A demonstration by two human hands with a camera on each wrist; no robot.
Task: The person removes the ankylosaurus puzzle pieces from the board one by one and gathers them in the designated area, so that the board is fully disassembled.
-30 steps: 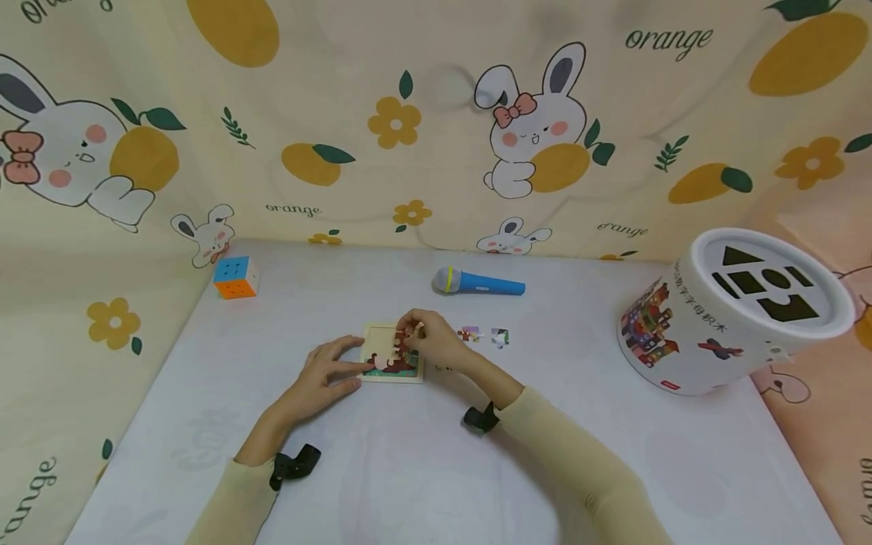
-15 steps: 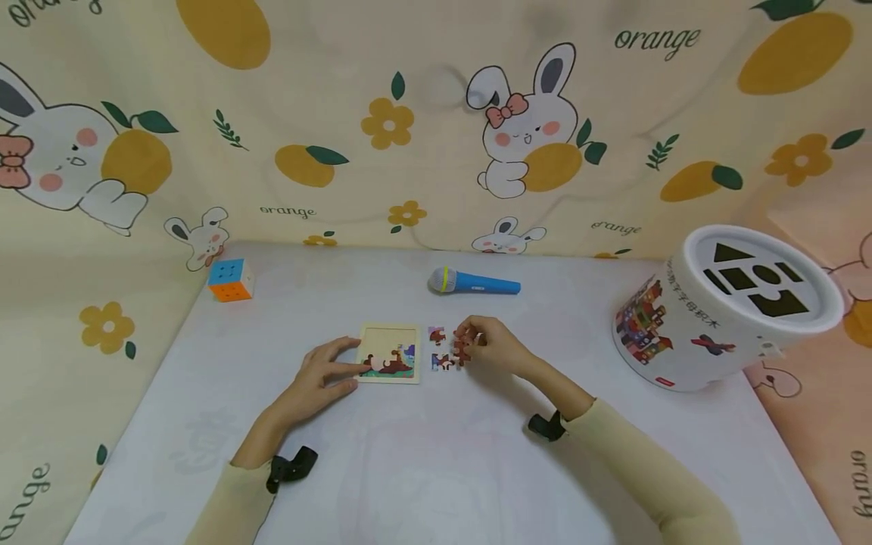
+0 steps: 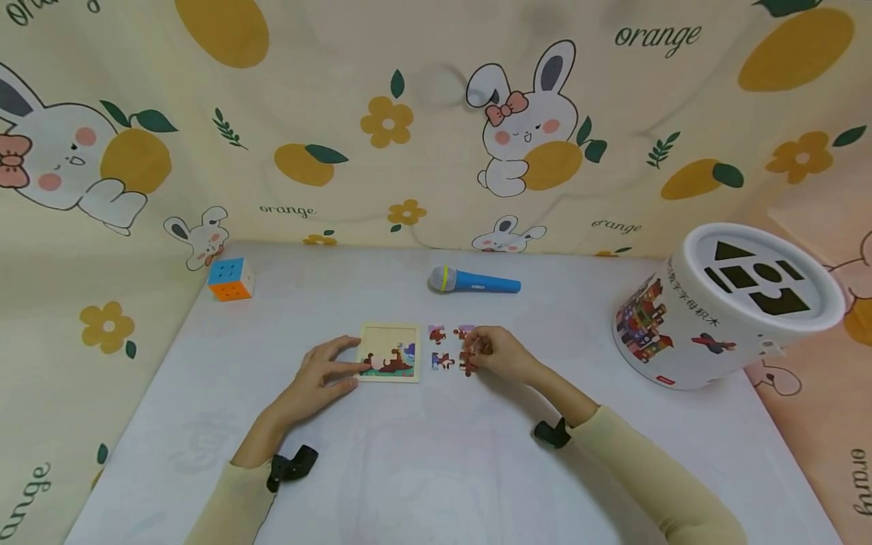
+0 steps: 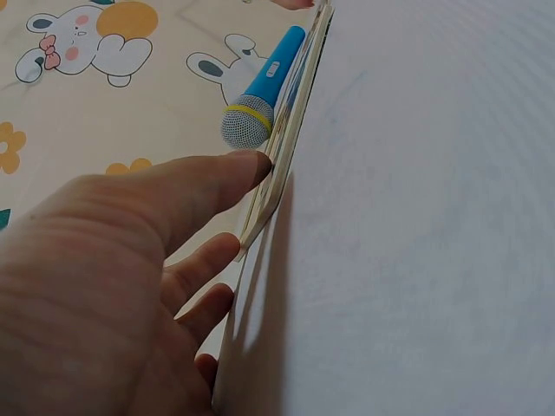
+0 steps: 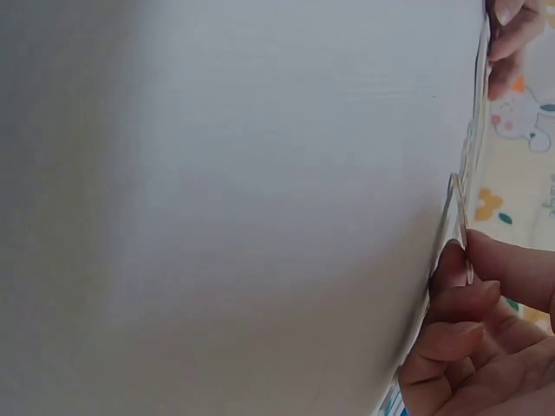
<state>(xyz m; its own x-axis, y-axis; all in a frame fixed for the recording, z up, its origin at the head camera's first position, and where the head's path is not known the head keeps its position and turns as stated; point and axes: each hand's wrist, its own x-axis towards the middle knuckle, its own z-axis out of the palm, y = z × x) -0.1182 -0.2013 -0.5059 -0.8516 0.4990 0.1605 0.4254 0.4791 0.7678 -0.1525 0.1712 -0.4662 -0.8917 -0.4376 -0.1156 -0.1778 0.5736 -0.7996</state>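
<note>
A small wooden jigsaw board (image 3: 388, 333) lies on the table, its lower part filled with a brown, green and purple picture. My left hand (image 3: 322, 375) rests at its left edge, fingers extended, one fingertip over the picture. In the left wrist view, the thumb (image 4: 208, 186) touches the board's rim. To the right of the board, my right hand (image 3: 502, 353) pinches a brown puzzle piece (image 3: 466, 365); the right wrist view shows this thin piece (image 5: 460, 217) tilted on edge between thumb and fingers. Several loose pieces lie close by, including a purple-and-brown one (image 3: 437, 334) and a white-and-brown one (image 3: 443, 361).
Behind the board lies a blue toy microphone (image 3: 477, 281). A blue-and-orange puzzle cube (image 3: 232, 279) sits at the back left. The large white bucket (image 3: 722, 318) with shape holes in its lid stands at the right, before a patterned cloth backdrop (image 3: 436, 129).
My right hand has moved from over the board's right side to the loose pieces, carrying the brown puzzle piece, then slightly nearer and lower. The left hand stays on the board.
</note>
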